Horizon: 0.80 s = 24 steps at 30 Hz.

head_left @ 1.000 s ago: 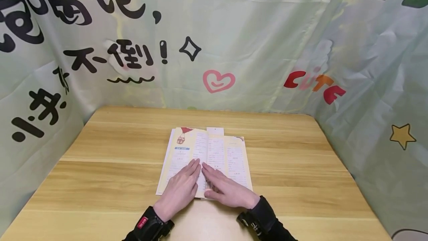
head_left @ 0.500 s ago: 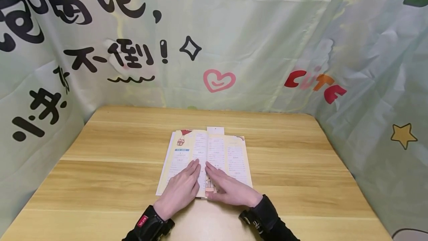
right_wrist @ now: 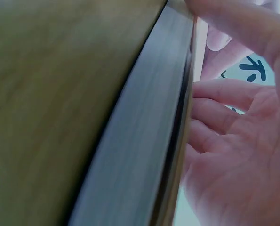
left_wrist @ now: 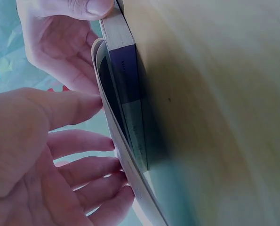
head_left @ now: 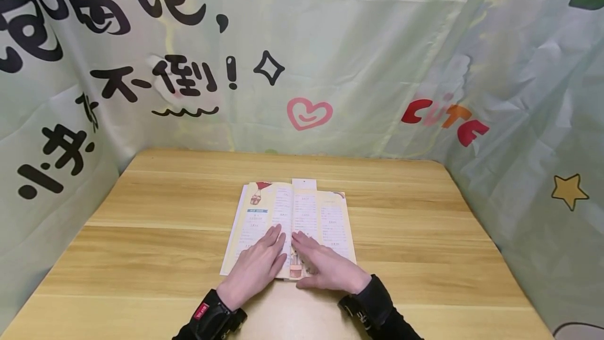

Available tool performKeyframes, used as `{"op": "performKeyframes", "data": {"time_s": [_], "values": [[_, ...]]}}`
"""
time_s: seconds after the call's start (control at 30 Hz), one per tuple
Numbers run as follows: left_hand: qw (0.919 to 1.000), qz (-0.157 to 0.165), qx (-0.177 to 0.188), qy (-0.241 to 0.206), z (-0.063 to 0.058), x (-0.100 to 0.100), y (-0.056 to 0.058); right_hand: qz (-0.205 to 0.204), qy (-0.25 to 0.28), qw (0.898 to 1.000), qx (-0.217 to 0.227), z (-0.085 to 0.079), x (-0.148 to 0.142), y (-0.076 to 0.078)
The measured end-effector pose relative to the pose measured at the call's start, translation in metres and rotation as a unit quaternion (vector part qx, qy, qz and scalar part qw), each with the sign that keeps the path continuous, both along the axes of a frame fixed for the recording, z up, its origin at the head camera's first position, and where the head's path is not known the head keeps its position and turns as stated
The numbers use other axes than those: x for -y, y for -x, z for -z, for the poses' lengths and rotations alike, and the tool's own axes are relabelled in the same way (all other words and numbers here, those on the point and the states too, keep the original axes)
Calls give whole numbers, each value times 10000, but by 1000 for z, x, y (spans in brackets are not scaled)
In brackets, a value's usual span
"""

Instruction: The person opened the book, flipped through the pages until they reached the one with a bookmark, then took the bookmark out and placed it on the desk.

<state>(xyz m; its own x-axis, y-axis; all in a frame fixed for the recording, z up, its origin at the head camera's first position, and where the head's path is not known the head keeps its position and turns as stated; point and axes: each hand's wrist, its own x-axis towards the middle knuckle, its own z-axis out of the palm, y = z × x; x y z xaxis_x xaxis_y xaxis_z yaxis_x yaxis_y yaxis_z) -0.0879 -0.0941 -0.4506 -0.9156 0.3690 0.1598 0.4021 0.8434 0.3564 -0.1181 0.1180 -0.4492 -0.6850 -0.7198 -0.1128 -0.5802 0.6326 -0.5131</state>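
a printed book [head_left: 305, 213] lies spread on the near middle of a wood-grain table [head_left: 155, 256], pages up, right between the person and the far edge. its gutter runs away from the person, roughly straight ahead. the relation that matters is to this gutter: the left hand [head_left: 255, 264] lies on the left page and the right hand [head_left: 327, 266] on the right page, fingertips angled inward; the right fingertips look nearer the fold, the left ones just beside it. 2 hands grasp nothing: fingers are extended and rest on the paper, with the right thumb at the book's near edge. how hard they press i cannot tell.

in the left wrist view, a thin left side bows over the purple and teal spine [left_wrist: 123, 75]; in the right wrist view, the thick page block [right_wrist: 144, 108] lies on the right, a narrow dark gap beneath its upper leaves.

counted: 1 book, 2 facing pages, 1 white slip [head_left: 304, 184] jutting past the far edge near the fold, 2 printed drawings, namely a balloon [head_left: 257, 193] in the far left corner and a basket [head_left: 295, 267] between the hands. the page text is too small to read.

outward from there: 2 black wrist straps, left [head_left: 212, 316] and right, the left bearing 1 red tag [head_left: 201, 311]; 1 table; and behind it a pale cloth backdrop [head_left: 358, 56] with black lettering, 1 pink heart [head_left: 309, 114] and 1 yellow star [head_left: 570, 192].
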Motion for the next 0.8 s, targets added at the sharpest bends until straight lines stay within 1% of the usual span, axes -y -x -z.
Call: {"op": "performKeyframes", "data": {"time_s": [0.2,0.4,0.6,0.8], "values": [[9998,170,77,-90,0,0,0,-80,-40,9996,-266,-3,-1,0],[9995,309,102,-50,0,-1,0,-157,-90,9993,-335,-6,-2,0],[9994,350,-15,25,1,-1,1,-302,-222,9982,-472,-8,-2,0],[9993,314,-176,118,2,-1,2,-430,-298,9972,-528,-10,-3,0]]}}
